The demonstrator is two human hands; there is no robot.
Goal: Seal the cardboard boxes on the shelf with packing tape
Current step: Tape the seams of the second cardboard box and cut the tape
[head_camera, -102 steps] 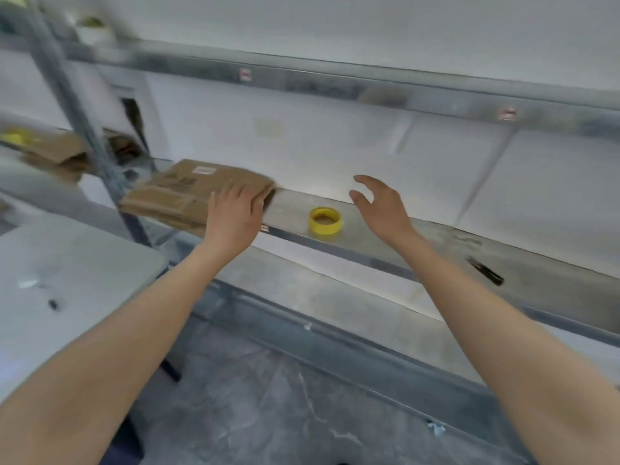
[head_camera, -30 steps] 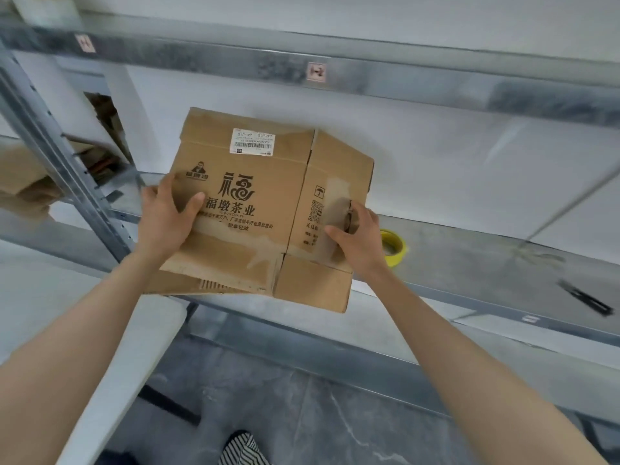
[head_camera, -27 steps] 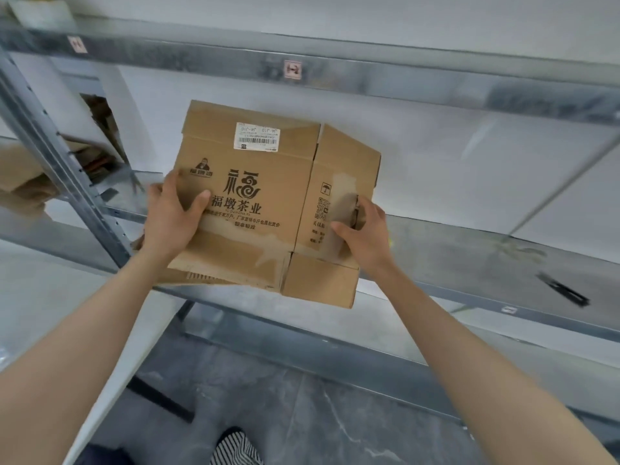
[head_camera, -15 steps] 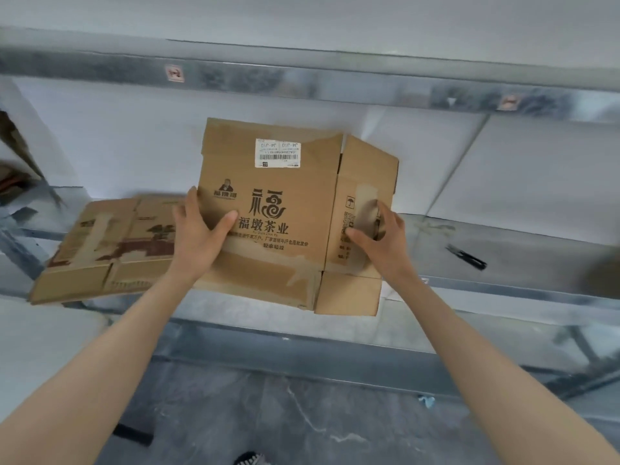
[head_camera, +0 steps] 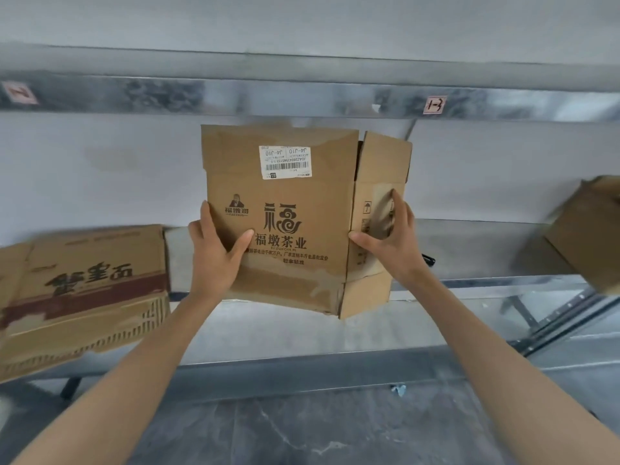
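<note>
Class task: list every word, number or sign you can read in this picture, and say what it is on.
"J4-J10", twice: white label on the held box.
"福墩茶业": printed on that box's front.
Label's barcode number, box's small print: too small.
Flat box lettering, beam stickers: blurred.

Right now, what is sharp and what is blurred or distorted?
Head view: the brown printed cardboard box, held by left hand and right hand, is sharp; the flattened red-banded carton and brown box at right edge are blurred; the grey metal shelf beam bows.
</note>
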